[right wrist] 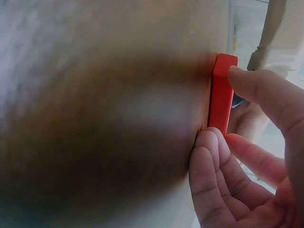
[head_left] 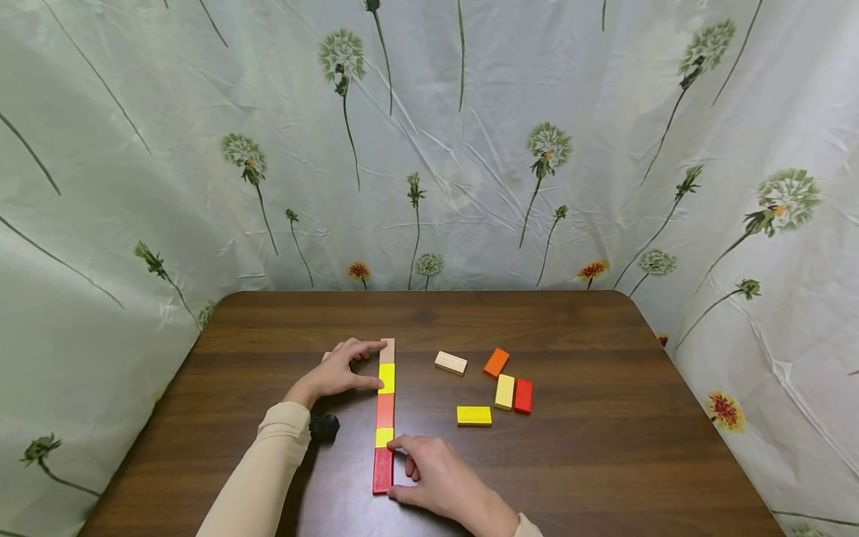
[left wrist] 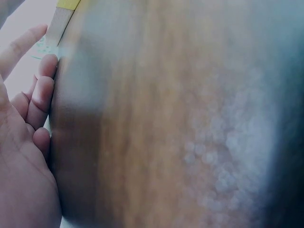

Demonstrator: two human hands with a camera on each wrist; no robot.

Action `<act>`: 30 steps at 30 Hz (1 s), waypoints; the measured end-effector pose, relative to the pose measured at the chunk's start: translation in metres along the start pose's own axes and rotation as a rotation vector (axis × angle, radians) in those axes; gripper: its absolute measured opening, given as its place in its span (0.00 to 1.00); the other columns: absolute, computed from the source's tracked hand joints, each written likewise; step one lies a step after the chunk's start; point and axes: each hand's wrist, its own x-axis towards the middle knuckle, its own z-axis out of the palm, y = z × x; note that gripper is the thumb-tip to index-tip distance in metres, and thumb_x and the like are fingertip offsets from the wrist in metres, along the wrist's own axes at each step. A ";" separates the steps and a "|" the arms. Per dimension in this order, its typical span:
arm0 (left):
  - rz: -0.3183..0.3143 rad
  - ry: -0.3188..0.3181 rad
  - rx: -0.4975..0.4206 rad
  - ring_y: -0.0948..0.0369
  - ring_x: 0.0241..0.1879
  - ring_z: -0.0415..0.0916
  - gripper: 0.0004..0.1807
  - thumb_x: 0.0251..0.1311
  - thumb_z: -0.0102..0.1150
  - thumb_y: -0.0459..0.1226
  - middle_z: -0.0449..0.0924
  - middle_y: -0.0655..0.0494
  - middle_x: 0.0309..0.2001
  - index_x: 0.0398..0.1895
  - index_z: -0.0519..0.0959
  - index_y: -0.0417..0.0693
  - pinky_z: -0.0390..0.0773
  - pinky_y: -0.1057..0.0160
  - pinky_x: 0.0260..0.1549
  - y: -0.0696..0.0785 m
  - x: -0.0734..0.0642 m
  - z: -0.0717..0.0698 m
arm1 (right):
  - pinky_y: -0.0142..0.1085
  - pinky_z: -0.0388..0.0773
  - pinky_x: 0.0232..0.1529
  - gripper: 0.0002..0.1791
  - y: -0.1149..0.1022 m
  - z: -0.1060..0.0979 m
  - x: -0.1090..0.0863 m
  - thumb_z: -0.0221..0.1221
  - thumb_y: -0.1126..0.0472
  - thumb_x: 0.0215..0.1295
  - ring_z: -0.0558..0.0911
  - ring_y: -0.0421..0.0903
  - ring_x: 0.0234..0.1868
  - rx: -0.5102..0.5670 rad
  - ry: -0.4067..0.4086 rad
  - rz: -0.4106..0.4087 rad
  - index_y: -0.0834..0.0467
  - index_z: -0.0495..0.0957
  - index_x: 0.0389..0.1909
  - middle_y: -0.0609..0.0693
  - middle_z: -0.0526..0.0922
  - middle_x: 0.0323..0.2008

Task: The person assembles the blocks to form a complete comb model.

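Observation:
A straight row of flat wooden blocks runs toward me: a plain wood block (head_left: 388, 350), a yellow block (head_left: 387, 378), an orange-red block (head_left: 385, 410), a smaller-looking yellow block (head_left: 384, 437) and a red block (head_left: 383, 471) nearest me. My left hand (head_left: 338, 373) lies left of the far end, index fingertip at the plain block and thumb touching the far yellow one. At the near end, my right hand (head_left: 439, 477) holds the red block between thumb and index finger, seen closely in the right wrist view; its other fingers are bent against the table.
Right of the row lie a striped wood block (head_left: 450, 363), an orange block (head_left: 496, 363), a pale yellow block (head_left: 505, 392), a red block (head_left: 523, 396) and a yellow block (head_left: 474, 416). A black object (head_left: 325, 428) is by the left wrist. A flowered curtain (head_left: 470, 164) hangs behind the table.

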 end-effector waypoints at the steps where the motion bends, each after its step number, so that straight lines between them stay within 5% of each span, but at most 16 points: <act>1: 0.000 0.000 0.002 0.56 0.57 0.69 0.45 0.54 0.81 0.57 0.76 0.55 0.54 0.77 0.75 0.67 0.58 0.50 0.49 0.000 0.000 0.000 | 0.24 0.66 0.27 0.27 0.000 0.000 0.000 0.79 0.51 0.60 0.67 0.28 0.24 0.000 0.000 0.004 0.51 0.84 0.59 0.35 0.73 0.25; 16: -0.022 -0.009 0.002 0.55 0.58 0.68 0.46 0.54 0.80 0.58 0.76 0.53 0.55 0.77 0.74 0.66 0.58 0.51 0.49 0.000 0.001 0.001 | 0.25 0.63 0.26 0.29 0.003 -0.005 0.006 0.78 0.49 0.62 0.66 0.32 0.23 0.003 -0.017 0.056 0.51 0.83 0.63 0.37 0.72 0.24; 30: -0.030 -0.009 0.018 0.54 0.59 0.68 0.46 0.55 0.80 0.57 0.76 0.52 0.56 0.78 0.74 0.65 0.58 0.52 0.48 0.003 0.000 -0.001 | 0.24 0.65 0.28 0.28 0.005 -0.005 0.006 0.77 0.49 0.63 0.66 0.30 0.25 -0.004 0.013 0.008 0.53 0.83 0.61 0.37 0.72 0.25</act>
